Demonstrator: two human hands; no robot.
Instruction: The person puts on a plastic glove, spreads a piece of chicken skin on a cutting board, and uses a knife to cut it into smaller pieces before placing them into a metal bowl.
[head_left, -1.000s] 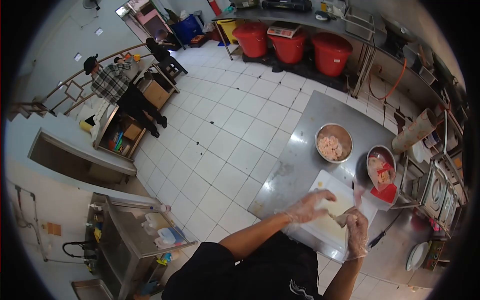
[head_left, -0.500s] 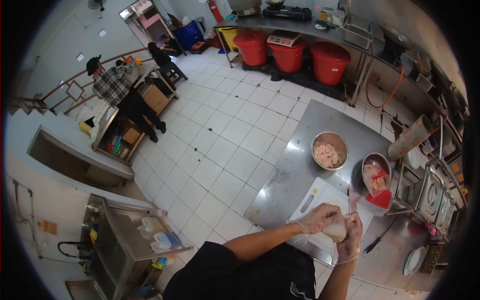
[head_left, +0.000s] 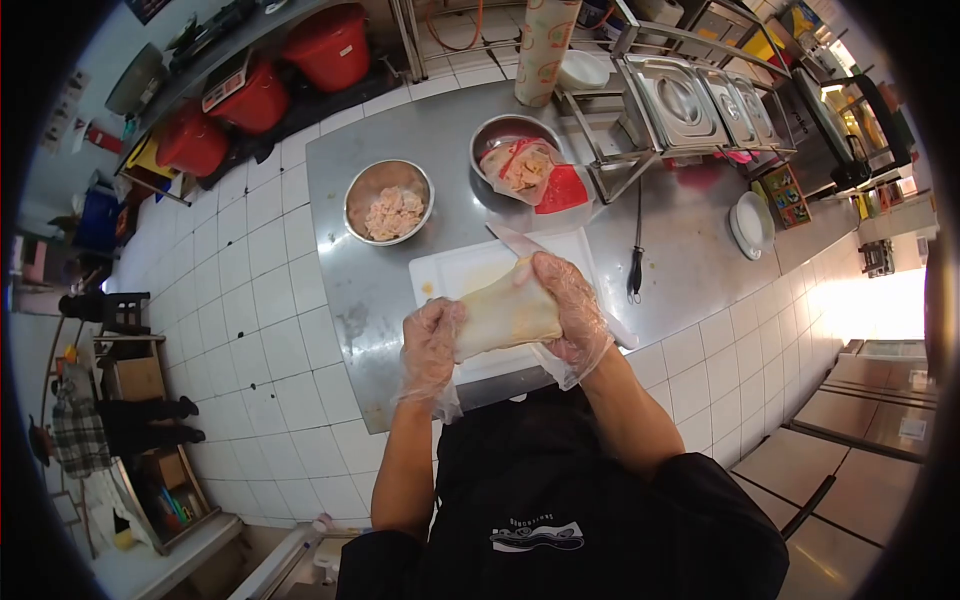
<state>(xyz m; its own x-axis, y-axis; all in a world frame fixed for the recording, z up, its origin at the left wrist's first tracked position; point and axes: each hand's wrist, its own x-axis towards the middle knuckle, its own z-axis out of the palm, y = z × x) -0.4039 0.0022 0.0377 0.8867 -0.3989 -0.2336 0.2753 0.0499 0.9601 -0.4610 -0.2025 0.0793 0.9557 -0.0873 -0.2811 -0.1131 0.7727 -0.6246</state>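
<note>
Between my two hands is a pale cream, flat, slab-like piece (head_left: 508, 316), held over the white cutting board (head_left: 445, 268). My left hand (head_left: 430, 338), in a clear plastic glove, grips its left end with the fingers closed. On the other end, my right hand (head_left: 574, 305), gloved the same way, is closed around the edge with the thumb on top. A knife (head_left: 514, 240) lies on the board, its blade showing beyond my right hand and its middle hidden behind it.
Raw chopped meat (head_left: 395, 214) fills part of a steel bowl (head_left: 352, 200). Another steel bowl (head_left: 481, 140) holds a bagged portion (head_left: 524, 168). A sharpening steel (head_left: 637, 262), stacked white plates (head_left: 751, 225) and a rack with lidded pans (head_left: 676, 103) are rightward. A person (head_left: 85, 422) stands far left.
My view has swung right toward the steel table. My hands have moved apart to opposite ends of the pale piece, which now lies broad and flat between them.
</note>
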